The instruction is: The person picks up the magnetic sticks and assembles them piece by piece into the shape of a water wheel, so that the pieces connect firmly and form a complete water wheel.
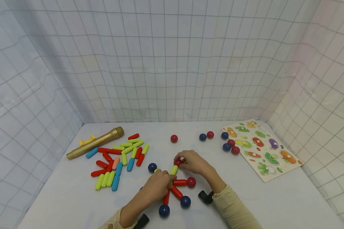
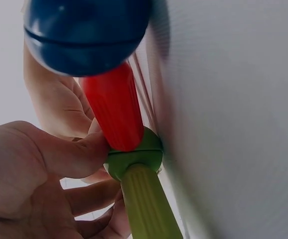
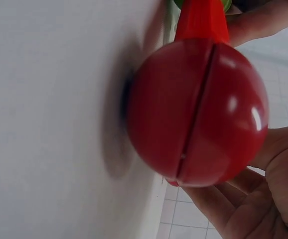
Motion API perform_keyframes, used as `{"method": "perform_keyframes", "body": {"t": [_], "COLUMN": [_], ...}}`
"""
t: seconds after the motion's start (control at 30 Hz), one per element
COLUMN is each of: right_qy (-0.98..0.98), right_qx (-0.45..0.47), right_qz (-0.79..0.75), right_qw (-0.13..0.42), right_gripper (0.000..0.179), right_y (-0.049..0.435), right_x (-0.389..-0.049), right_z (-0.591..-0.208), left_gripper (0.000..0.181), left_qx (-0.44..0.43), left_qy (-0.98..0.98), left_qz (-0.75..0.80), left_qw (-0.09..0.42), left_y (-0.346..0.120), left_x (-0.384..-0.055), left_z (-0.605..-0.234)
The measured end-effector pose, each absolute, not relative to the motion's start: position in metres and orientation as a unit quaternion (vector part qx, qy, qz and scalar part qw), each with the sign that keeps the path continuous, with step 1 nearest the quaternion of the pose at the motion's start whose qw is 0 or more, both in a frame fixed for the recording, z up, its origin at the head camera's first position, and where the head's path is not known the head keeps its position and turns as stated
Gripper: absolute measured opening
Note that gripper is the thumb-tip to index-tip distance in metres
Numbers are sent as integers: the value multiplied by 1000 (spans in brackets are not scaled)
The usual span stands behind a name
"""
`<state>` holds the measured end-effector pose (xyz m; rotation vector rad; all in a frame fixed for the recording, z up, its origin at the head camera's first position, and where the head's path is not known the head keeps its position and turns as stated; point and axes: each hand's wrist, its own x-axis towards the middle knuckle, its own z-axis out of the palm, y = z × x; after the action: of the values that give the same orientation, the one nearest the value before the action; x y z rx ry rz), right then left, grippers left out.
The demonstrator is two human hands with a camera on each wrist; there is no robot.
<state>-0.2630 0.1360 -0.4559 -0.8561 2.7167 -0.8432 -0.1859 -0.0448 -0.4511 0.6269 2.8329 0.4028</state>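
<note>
A star-shaped build of magnetic rods and balls lies on the table, its green hub ball (image 2: 134, 158) showing in the left wrist view. My left hand (image 1: 156, 186) grips this hub, thumb against it. Red rods (image 1: 176, 192) fan out to dark blue balls (image 1: 185, 202) and to a red ball (image 1: 191, 182), which fills the right wrist view. With thumb and fingers, my right hand (image 1: 195, 163) pinches another red ball (image 1: 177, 162) at the far end of a yellow-green rod (image 1: 174, 170). The left hand covers part of the build.
Several loose red, green and blue rods (image 1: 110, 176) lie at the left beside a gold microphone (image 1: 96, 143) and a yellow piece (image 1: 87, 140). Loose red and blue balls (image 1: 202, 137) sit at the back. A vegetable picture board (image 1: 263, 149) lies on the right.
</note>
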Motion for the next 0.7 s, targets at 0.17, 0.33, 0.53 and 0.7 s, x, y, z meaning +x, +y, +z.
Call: {"method": "perform_keyframes", "body": {"t": [0.17,0.33,0.53,0.7], "right_qy": [911,908,916,943], "right_qx": [-289,-292,-288,-249], "right_qz": [-284,-294,-271,-217], "right_qw": [81,68,61,45], "right_gripper": [26,25,26,21], "right_y": [135,135,135,129], "right_x": [-264,-267,-265,-230], "right_z": [-453,-448,-442,-422], "left_gripper": [36,35,34,36], "left_qx": [213,216,218,185], "left_qy": [963,964,960,957], "left_qz": [134,125,149,198], "left_qw": [100,87,92,100], "left_y": [-45,-45,-50,-66], "left_x": [-188,-191,-193,-194], "left_z": [-450,-449,-446,-437]}}
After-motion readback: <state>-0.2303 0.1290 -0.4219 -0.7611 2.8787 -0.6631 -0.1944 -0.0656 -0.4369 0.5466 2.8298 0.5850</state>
